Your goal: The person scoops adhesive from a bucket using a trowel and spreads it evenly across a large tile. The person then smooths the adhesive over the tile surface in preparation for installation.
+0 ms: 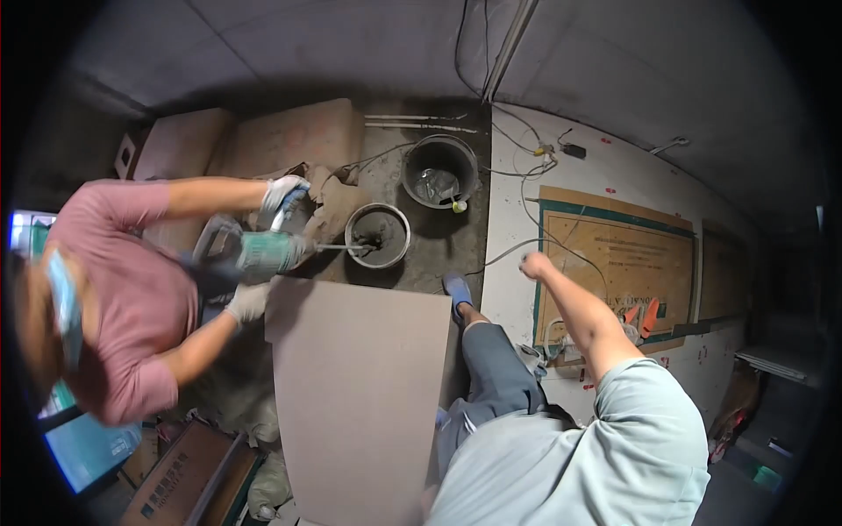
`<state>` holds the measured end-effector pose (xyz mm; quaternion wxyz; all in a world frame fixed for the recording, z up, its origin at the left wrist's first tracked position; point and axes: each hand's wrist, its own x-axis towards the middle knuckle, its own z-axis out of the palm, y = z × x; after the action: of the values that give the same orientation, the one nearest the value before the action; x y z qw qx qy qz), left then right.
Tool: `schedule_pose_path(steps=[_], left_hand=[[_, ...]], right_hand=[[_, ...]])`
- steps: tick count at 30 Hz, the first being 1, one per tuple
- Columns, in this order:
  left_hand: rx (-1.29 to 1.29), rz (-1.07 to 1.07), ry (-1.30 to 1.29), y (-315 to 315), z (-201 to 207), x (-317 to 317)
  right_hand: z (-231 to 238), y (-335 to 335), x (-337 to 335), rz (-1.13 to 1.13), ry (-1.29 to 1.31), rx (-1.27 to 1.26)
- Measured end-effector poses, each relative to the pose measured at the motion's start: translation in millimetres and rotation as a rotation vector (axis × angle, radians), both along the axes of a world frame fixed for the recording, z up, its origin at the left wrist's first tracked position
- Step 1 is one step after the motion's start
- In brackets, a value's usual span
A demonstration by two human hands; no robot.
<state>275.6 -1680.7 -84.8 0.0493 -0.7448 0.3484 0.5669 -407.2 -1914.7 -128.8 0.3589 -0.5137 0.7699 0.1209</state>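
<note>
My right hand (531, 266) is stretched out ahead with its fingers curled, close beside a grey cable (513, 251). Whether anything is inside the fingers is hidden. My left hand does not show. A large flat beige panel (360, 386) lies left of my legs. Beyond it, a co-worker in a pink shirt (140, 254) handles a green power mixer (267, 252) with gloved hands. Its rod reaches into a bucket (407, 241) of grey wet mix. One co-worker's glove (249, 302) is at the panel's far left corner.
A black bucket (474, 167) with some clear plastic inside stands behind the mix. Brown wrapped slabs (289, 131) rest at the back. To my right, a brown cardboard sheet (614, 259) with green edging lies on white boards (509, 193). Flat cartons (180, 478) are at lower left.
</note>
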Motion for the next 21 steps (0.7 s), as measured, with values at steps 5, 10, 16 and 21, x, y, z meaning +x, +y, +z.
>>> schedule_pose_path(steps=[5, 10, 16, 21], left_hand=[[-0.143, -0.233, 0.053, -367, 60, -64], [0.029, -0.502, 0.171, -626, 109, -104], [0.147, -0.561, 0.197, -731, 59, -130], [-0.051, -0.461, 0.056, -715, 37, -109]], right_hand=[[-84, -194, -47, -0.049, 0.012, -0.131], [-139, -327, -38, -0.041, 0.024, -0.080], [-239, -382, -52, -0.118, 0.085, -0.139], [-291, -415, -51, -0.158, 0.014, -0.225]])
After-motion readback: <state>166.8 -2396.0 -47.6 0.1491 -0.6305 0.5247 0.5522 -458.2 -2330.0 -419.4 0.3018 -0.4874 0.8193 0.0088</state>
